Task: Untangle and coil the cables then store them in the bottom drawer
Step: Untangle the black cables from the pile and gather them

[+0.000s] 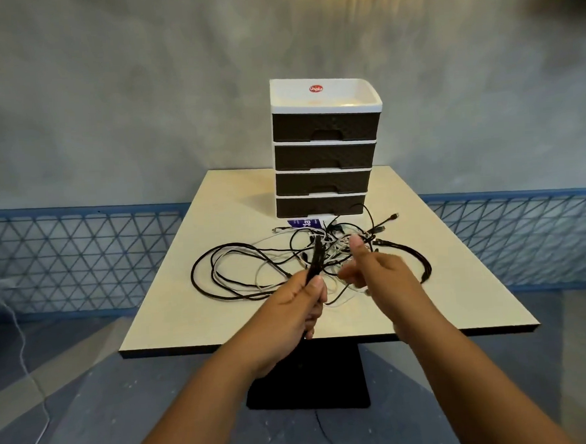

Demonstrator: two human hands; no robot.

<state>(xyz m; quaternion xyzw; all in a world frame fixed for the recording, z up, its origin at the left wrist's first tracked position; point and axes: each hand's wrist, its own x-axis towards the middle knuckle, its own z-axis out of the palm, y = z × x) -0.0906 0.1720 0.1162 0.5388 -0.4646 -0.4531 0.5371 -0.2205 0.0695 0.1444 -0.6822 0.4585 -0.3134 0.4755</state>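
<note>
Left hand (pixel 301 298) clamped on black cable bundle (pixel 76 273), long axis running up and away toward tangle (pixel 321 254). Right hand (pixel 373 271) nearer knot, fingers loosely curled, thumb up; grip on strand unclear. Tangle mid-table (pixel 186 297), just before shut bottom drawer (pixel 321 205).

— Both forearms run off the bottom edge. The right hand (pixel 373 271) covers part of the tangle (pixel 321 254); can't tell what its fingers hold.

— The blue card (pixel 303 223) is half under the drawers (pixel 322 155), print unreadable.
</note>
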